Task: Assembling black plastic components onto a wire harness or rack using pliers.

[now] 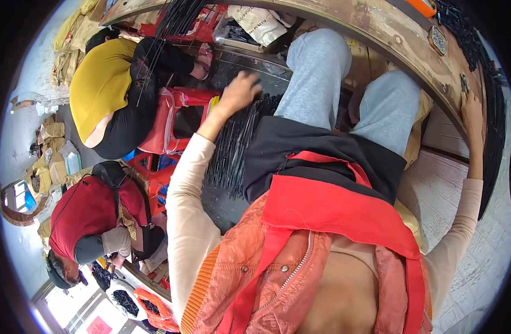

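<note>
My left hand (241, 92) is lowered beside my knee, over the top end of a bundle of thin black strips (238, 147). Its fingers are curled, and something dark shows at their tips, too small to make out. On the right, my right hand (472, 114) rests at the edge of the wooden table (372, 25) with its fingers stretched out. Just past its fingertips lies a small dark tool or clip (465, 83). A small tray of tiny light pieces (437, 40) stands farther along the tabletop.
More black strips (495, 128) hang over the table's right side, and another bunch (180, 19) juts out at the far left. Red plastic stools (194, 99) stand at my left. A person in yellow (102, 83) and a person in dark red (94, 217) bend over there.
</note>
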`<state>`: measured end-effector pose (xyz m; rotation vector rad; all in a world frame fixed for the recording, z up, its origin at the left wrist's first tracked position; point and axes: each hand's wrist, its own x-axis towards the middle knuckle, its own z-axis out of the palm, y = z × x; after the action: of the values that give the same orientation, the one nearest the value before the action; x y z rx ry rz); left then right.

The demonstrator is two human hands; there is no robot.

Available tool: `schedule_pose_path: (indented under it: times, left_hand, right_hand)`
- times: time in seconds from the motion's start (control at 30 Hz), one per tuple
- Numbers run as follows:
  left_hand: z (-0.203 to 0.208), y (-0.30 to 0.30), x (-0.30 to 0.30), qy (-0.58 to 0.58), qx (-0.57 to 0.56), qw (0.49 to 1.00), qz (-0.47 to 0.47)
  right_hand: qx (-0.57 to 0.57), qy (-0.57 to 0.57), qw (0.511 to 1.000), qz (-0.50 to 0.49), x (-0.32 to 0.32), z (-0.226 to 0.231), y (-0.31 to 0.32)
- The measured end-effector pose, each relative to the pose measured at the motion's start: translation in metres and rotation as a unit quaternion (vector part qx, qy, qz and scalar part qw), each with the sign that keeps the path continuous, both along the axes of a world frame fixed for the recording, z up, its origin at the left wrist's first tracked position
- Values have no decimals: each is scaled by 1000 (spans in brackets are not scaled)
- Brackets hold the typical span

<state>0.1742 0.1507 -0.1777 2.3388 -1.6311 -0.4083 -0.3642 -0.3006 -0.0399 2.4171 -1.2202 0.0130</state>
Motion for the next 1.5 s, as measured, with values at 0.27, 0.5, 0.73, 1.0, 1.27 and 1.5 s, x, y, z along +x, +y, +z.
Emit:
schedule_pose_path:
  times: [0.27, 0.5, 0.73, 1.0, 1.27, 1.5]
  left_hand:
    - [172, -152, -106, 76, -277, 934, -214]
    - [169, -163, -204, 159, -191, 897, -365]
    - [170, -176, -236, 209, -51, 883, -417]
    - [170, -190, -246, 201, -28, 892, -404]
    - [165, -181, -241, 202, 5, 882, -425]
    - [161, -167, -225, 225, -12, 885, -408]
  right_hand:
    - [59, -17, 998, -21, -3, 24, 29]
    - [59, -323, 944, 45, -23, 14, 40]
    - [-209, -171, 956, -116, -114, 30, 16]
    - [-129, -103, 954, -251, -119, 16, -29]
    - [222, -357, 861, -288, -170, 72, -54]
    - [267, -504, 774, -276, -144, 81, -56]
